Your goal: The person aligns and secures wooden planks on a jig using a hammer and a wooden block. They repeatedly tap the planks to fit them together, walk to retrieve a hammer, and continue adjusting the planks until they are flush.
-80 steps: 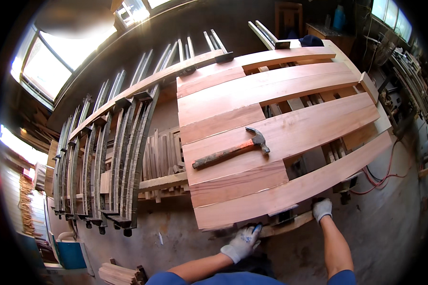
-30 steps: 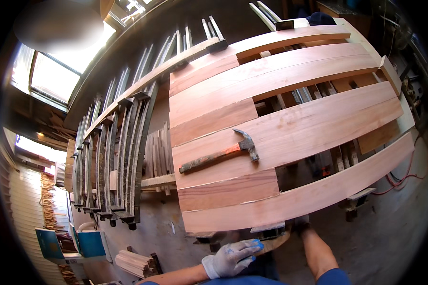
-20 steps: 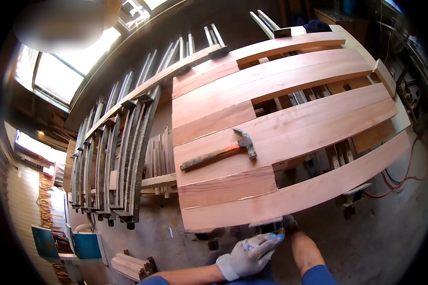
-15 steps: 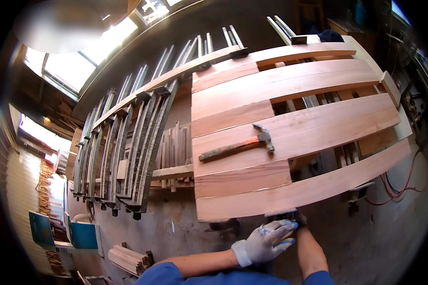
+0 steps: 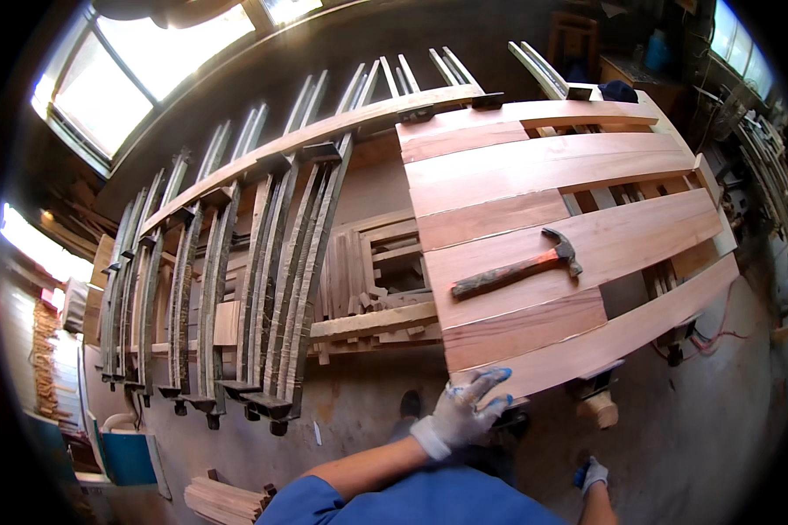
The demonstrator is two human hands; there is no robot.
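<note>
My left hand (image 5: 466, 411), in a white glove with blue-coated fingertips, is open at the near left corner of a pale wooden panel (image 5: 508, 311). Its fingers are apart and overlap the panel's near edge; whether they press on it I cannot tell. Lower and farther right hangs my right hand (image 5: 594, 475), gloved too and away from the panel, its fingers too small and dark to read. Between the hands, a clamp end (image 5: 592, 381) with a wooden handle (image 5: 601, 409) sticks out under the panel's near edge. A claw hammer (image 5: 521, 265) lies on the boards.
Left of the panel, several long bar clamps (image 5: 276, 289) lean on a wooden rail (image 5: 315, 131). Wood strips (image 5: 223, 500) lie on the floor at lower left, and offcuts (image 5: 385, 302) are stacked beneath the rack. A red hose (image 5: 718, 334) runs along the floor at right.
My hands have parted: the left has moved slightly left to the panel's corner, the right has dropped down and right from the clamp. The view has shifted; the hammer stays on the boards.
</note>
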